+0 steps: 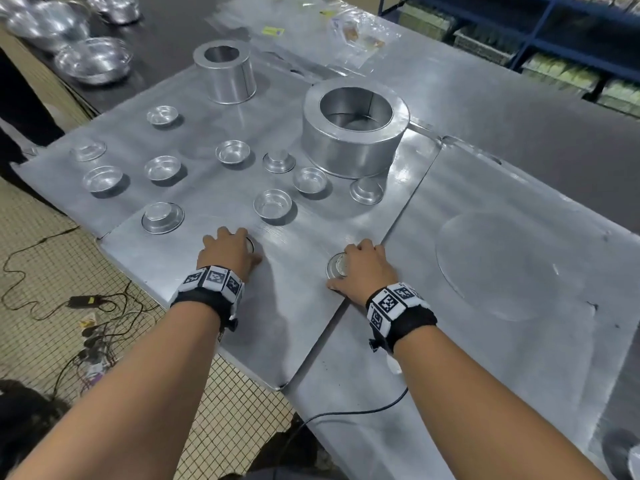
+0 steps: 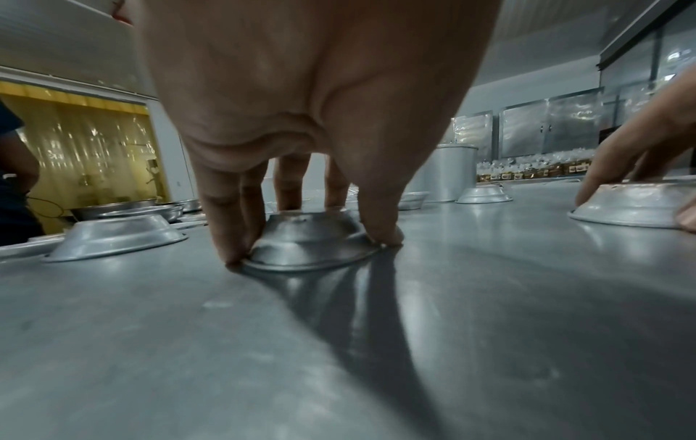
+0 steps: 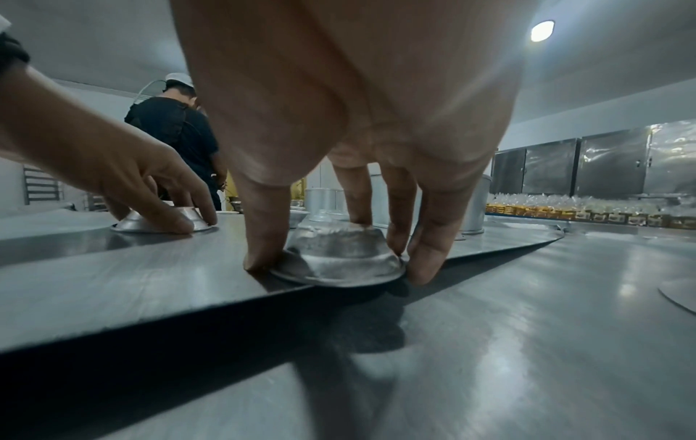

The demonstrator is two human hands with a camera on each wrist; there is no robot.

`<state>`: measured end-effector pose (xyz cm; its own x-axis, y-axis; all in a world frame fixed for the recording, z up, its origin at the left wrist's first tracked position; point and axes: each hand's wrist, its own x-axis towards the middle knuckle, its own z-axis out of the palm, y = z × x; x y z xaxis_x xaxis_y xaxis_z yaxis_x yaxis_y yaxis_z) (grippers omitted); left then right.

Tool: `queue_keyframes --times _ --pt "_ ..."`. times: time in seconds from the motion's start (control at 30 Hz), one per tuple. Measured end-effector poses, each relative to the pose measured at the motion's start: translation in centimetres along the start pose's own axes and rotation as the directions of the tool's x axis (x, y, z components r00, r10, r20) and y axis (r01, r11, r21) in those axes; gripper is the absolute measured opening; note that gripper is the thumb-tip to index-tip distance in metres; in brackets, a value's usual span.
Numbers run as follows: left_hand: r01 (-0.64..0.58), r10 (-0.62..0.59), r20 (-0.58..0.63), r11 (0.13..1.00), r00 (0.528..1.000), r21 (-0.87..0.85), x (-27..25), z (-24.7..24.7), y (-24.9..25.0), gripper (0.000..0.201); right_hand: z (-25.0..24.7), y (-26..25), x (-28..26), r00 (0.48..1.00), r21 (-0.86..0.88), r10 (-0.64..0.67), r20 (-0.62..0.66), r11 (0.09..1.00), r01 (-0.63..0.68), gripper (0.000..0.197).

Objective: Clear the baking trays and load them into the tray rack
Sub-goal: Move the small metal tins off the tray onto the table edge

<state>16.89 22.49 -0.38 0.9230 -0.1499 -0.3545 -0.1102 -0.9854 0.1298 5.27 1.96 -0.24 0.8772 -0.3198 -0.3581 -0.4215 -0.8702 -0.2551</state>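
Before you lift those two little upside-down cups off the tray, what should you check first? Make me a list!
1. Left hand grips its small cup: ok, fingertips sit around the rim.
2. Right hand grips its small cup: ok, thumb and fingers pinch the rim.
3. Both cups upside down, flat on the tray: ok.
4. Right cup sits safely: not ok, it is at the tray's edge, its rim slightly over it.
5. Tray cleared for the rack: not ok, many small cups and two big tins remain.
6. Tray rack ready: cannot tell, none clearly in view.
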Motion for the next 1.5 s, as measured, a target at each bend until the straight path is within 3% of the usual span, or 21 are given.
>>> queue_keyframes --times 0.27,0.37,0.53,0.7,0.83,0.93,1.07,1.2,1.3,1.43,1.5 --pt "0.008 -0.01 0.024 0.999 1.0 0.044 -0.7 -0.9 2.0 0.054 0.0 1.2 -1.2 0.996 0.135 0.077 -0.05 0.988 -0.069 0.068" --pt "0.002 -0.002 0.002 0.995 1.0 0.098 -1.4 -0.7 3.3 0.047 -0.1 2.1 -1.9 0.994 0.175 0.079 -0.076 0.982 -0.064 0.066" --pt "-0.062 0.063 -0.011 0.994 0.998 0.085 -2.3 -0.5 5.6 0.058 -0.6 3.9 -3.5 0.992 0.254 0.066 -0.112 0.966 -0.036 0.069" --pt "-0.146 0.146 -0.008 0.989 0.989 0.013 -4.0 -0.4 8.9 0.083 -1.5 6.4 -5.8 0.981 0.299 0.1 -0.167 0.953 -0.047 0.054" --pt "-0.277 0.276 0.046 0.961 0.96 0.019 -5.9 -0.9 12.9 0.075 -2.2 8.9 -7.9 0.958 0.319 0.185 -0.217 0.942 -0.109 0.047" --pt "-0.392 0.389 0.091 0.92 0.917 0.013 -7.7 -0.9 16.5 0.061 -2.8 11.0 -9.6 0.944 0.302 0.238 -0.226 0.939 -0.164 0.043" --pt "-0.567 0.564 0.101 0.824 0.819 0.001 -9.8 0.0 21.1 0.043 -3.7 14.3 -12.1 0.917 0.283 0.324 -0.233 0.925 -0.255 0.038" --pt "-0.705 0.701 0.109 0.709 0.705 0.003 -11.9 1.3 25.6 0.046 -4.2 18.0 -14.5 0.879 0.282 0.423 -0.221 0.89 -0.358 0.035" --pt "-0.802 0.783 0.176 0.589 0.597 0.099 -13.9 2.3 29.2 0.05 -4.2 21.2 -16.4 0.844 0.288 0.492 -0.214 0.857 -0.427 0.035" --pt "-0.868 0.816 0.297 0.476 0.495 0.141 -16.7 3.5 34.0 0.035 -3.9 25.8 -19.0 0.786 0.355 0.586 -0.198 0.79 -0.5 0.04" --pt "-0.903 0.841 0.33 0.41 0.429 0.13 -18.3 4.6 36.3 0.05 -3.9 28.1 -20.5 0.752 0.358 0.63 -0.191 0.758 -0.544 0.043"
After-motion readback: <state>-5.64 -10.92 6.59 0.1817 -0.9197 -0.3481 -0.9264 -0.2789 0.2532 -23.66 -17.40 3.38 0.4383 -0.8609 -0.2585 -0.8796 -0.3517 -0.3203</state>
